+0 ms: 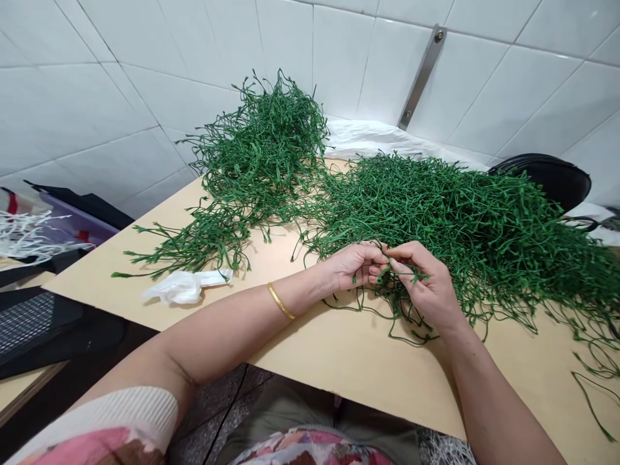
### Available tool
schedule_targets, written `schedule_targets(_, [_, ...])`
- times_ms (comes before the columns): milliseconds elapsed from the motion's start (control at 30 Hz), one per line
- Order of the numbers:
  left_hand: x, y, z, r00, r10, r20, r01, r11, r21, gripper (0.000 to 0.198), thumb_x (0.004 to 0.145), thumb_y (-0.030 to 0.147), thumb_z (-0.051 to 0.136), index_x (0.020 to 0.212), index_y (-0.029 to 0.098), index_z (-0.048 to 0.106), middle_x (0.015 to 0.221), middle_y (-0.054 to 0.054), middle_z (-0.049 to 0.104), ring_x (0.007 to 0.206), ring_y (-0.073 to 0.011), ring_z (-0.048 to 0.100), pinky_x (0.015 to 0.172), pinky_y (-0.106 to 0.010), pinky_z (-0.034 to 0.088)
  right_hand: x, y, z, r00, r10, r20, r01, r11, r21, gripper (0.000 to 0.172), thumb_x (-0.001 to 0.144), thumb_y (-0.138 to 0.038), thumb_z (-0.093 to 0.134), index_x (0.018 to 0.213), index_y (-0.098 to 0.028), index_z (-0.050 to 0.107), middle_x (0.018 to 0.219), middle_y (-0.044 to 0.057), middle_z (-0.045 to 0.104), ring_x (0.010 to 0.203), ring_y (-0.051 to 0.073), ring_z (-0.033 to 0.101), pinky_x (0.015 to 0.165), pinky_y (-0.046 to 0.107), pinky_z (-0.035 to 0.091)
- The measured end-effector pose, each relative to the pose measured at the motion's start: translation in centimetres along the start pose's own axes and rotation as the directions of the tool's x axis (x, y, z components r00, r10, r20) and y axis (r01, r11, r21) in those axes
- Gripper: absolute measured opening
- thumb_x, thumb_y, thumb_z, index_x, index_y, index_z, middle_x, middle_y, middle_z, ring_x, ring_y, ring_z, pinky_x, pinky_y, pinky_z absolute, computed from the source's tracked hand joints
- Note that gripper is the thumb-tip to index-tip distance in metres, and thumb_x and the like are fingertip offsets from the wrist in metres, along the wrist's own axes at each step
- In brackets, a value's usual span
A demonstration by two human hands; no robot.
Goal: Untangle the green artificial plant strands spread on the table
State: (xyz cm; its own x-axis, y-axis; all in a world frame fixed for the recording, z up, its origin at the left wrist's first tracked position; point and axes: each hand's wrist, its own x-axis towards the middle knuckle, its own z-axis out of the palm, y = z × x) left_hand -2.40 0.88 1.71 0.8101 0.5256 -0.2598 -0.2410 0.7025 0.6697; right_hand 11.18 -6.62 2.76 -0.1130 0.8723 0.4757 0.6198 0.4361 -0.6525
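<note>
My left hand [359, 266] and my right hand [426, 278] meet above the near part of the table, fingertips pinched close together. Between them runs a thin green cord [417, 276] with a frayed, tufted end, and both hands grip it. The exact spot where the fingers join is partly hidden. More loose green cords [407, 323] hang and curl on the table just below my hands. Behind them spreads a large tangled heap of the same green cords [436, 213], and a second pile [271, 135] rises toward the back left.
A crumpled white tissue [186, 286] lies on the tan tabletop [310, 361] at left. A round black object [545, 177] stands behind the heap at right. White plastic sheeting [368, 137] lines the tiled wall, which carries a metal bracket [422, 77]. White cords [33, 236] lie far left.
</note>
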Motion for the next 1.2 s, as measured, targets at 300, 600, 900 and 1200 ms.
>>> schedule_targets(300, [0.1, 0.0, -0.1, 1.000, 0.014, 0.021, -0.013, 0.998, -0.056, 0.016, 0.056, 0.000, 0.053, 0.064, 0.013, 0.049, 0.049, 0.004, 0.044, 0.040, -0.0029, 0.037, 0.041, -0.015, 0.031, 0.0, -0.2, 0.0, 0.994, -0.106, -0.014, 0.105, 0.991, -0.080, 0.022, 0.079, -0.016, 0.051, 0.098, -0.022, 0.060, 0.088, 0.005, 0.052, 0.081, 0.016, 0.053, 0.071, 0.032, 0.045])
schedule_targets(600, [0.0, -0.1, 0.1, 0.997, 0.065, 0.031, -0.065, 0.998, 0.005, 0.014, 0.060, 0.010, 0.065, 0.073, 0.011, 0.058, 0.054, 0.003, 0.049, 0.044, -0.0023, 0.040, 0.045, -0.015, 0.031, -0.4, 0.3, 0.3, 0.972, 0.110, -0.206, -0.078, 0.984, 0.161, 0.005, 0.078, -0.022, 0.059, 0.074, -0.020, 0.060, 0.079, 0.000, 0.056, 0.070, 0.011, 0.051, 0.064, 0.025, 0.042])
schedule_targets(900, [0.3, -0.2, 0.3, 0.986, 0.100, -0.135, -0.107, 0.993, -0.048, 0.009, 0.075, 0.007, 0.051, 0.068, 0.012, 0.051, 0.060, -0.001, 0.056, 0.052, -0.0082, 0.054, 0.052, -0.020, 0.043, 0.0, 0.1, 0.7, 0.956, 0.217, -0.199, -0.156, 0.947, 0.281, 0.015, 0.080, -0.025, 0.056, 0.068, -0.018, 0.059, 0.064, -0.002, 0.054, 0.060, 0.010, 0.050, 0.058, 0.024, 0.040])
schedule_targets(1200, [0.2, -0.4, 1.2, 0.973, 0.130, -0.193, -0.174, 0.956, -0.236, 0.020, 0.076, -0.002, 0.042, 0.063, 0.012, 0.047, 0.057, 0.000, 0.055, 0.052, -0.0085, 0.056, 0.058, -0.023, 0.049, -0.5, 0.2, 1.3, 0.957, -0.171, -0.235, 0.147, 0.982, -0.118, 0.018, 0.078, -0.011, 0.054, 0.089, -0.022, 0.063, 0.096, 0.005, 0.065, 0.088, 0.017, 0.058, 0.081, 0.036, 0.043])
